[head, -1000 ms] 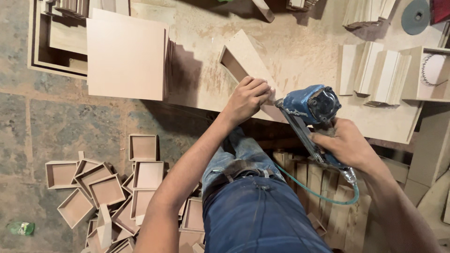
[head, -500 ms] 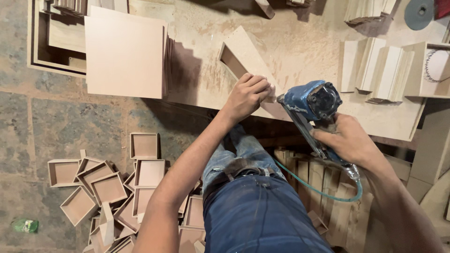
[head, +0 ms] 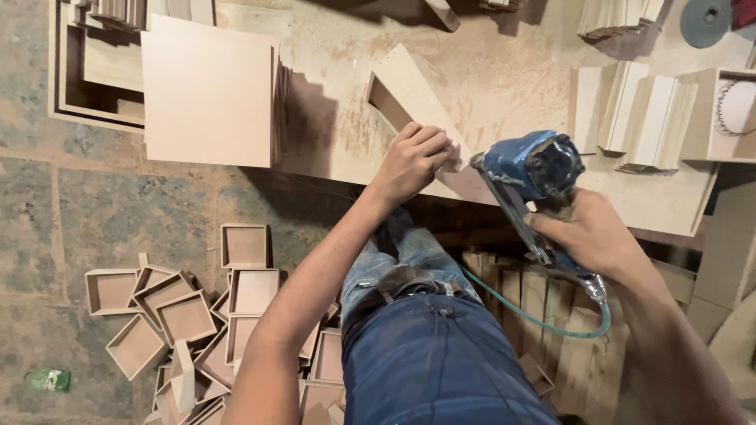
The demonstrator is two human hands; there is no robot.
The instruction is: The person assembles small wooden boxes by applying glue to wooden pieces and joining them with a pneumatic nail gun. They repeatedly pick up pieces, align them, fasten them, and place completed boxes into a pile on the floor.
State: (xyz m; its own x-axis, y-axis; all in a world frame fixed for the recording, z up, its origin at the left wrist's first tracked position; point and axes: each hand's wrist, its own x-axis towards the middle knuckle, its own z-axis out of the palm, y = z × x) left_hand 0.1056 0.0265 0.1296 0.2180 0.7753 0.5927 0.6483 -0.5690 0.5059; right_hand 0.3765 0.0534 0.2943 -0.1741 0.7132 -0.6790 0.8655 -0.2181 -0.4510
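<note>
- Right hand is wrapped tight around the grip of the blue nail gun, fingers curled fully round the handle, the tool's blue head tilted up towards the bench.
- The nail gun's long magazine runs down through the fist, and a teal air hose loops out from its base, curving across in front of the jeans.
- Left hand is clamped down on the near end of the open wooden box, fingers folded over its edge, pinning it to the workbench.
- That box lies at an angle on the dusty bench top, its hollow side facing left, the nose of the gun just beside its near corner.
- To the left on the bench, a stack of square boards sits with its shadow falling towards the box.
- To the right, narrow wooden strips lean in a row, well apart from both hands.
- Down on the stone floor, a heap of small finished trays lies scattered by the left leg.
- More slats stand under the bench edge, below the gun.
</note>
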